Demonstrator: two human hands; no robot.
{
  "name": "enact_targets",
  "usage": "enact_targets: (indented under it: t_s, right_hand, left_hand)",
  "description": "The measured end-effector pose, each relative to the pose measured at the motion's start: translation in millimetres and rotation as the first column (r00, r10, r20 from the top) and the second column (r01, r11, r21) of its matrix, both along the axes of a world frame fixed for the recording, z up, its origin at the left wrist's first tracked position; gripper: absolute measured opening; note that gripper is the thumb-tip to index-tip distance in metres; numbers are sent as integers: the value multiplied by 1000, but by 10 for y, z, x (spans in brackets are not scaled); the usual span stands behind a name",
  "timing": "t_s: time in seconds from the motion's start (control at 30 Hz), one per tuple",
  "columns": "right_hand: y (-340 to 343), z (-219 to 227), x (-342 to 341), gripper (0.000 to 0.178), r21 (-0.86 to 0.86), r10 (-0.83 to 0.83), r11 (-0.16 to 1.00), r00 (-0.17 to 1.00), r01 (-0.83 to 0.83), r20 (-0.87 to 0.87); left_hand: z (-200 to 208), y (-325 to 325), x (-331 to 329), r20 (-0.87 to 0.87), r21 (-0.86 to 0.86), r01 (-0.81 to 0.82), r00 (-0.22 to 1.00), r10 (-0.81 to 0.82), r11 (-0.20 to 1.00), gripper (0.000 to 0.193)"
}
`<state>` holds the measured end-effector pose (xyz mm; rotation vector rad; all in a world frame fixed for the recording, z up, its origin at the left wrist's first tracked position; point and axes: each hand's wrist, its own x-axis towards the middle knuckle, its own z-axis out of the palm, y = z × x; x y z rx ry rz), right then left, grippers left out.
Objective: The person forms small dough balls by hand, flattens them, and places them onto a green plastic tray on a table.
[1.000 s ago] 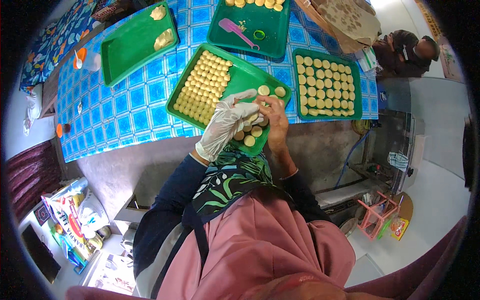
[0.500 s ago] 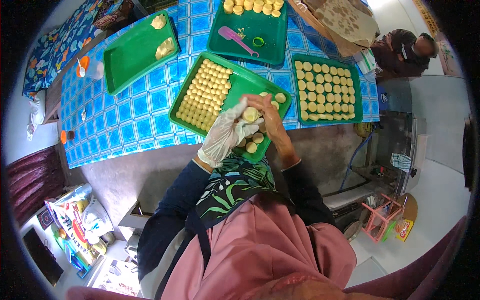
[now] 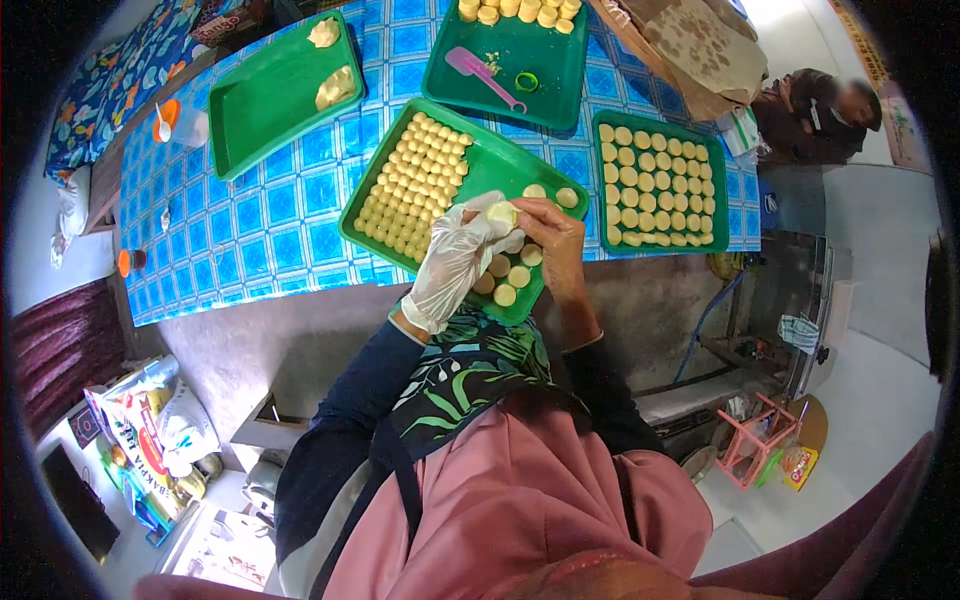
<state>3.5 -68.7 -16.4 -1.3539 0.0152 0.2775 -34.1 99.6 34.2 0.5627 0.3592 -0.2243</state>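
Note:
My left hand [image 3: 452, 268], in a thin see-through glove, holds a pale round piece of dough [image 3: 502, 213] between its fingers. The bare fingertips of my right hand [image 3: 556, 238] pinch the right edge of that piece. Both hands are over the middle green tray [image 3: 505, 160], whose near corner overhangs the table edge. Small dough balls [image 3: 412, 185] fill its left side in close rows. Larger round dough pieces [image 3: 505, 295] sit in its near right part, some hidden by my hands; another round piece [image 3: 566, 197] lies at the right corner.
To the right, a green tray [image 3: 716, 243] holds rows of flat dough rounds. Beyond, another tray [image 3: 450, 100] carries a pink spatula [image 3: 485, 78], a green ring [image 3: 526, 82] and stacked rounds. Dough lumps [image 3: 335, 88] occupy a tray at left. A person [image 3: 820, 115] is at far right.
My right hand has gone from lying over the dough piece to pinching its edge with the fingertips. The piece has risen slightly away from me, with my left hand following.

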Motion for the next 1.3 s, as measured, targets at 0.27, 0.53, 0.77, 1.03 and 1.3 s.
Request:
enact_targets:
  t_s: [0.27, 0.53, 0.77, 1.03, 1.3]
  right_hand:
    - [12, 109, 252, 15, -56, 159, 986, 983, -154, 94]
    - [76, 139, 222, 12, -267, 60, 963, 991, -25, 122]
    - [60, 166, 70, 20, -458, 162, 886, 881, 69, 445]
    - [234, 225, -33, 17, -652, 327, 702, 685, 286, 651]
    - [213, 240, -90, 20, -483, 53, 863, 926, 146, 374]
  left_hand:
    - [-153, 170, 83, -11, -186, 200, 979, -206, 962, 34]
    - [-124, 72, 49, 7, 22, 54, 998, -54, 998, 40]
    - [-323, 127, -103, 352, 809, -132, 889, -293, 572, 38]
    - [-287, -34, -67, 14, 19, -48, 999, 48, 999, 34]
    - [-208, -48, -9, 5, -12, -41, 999, 41, 999, 36]
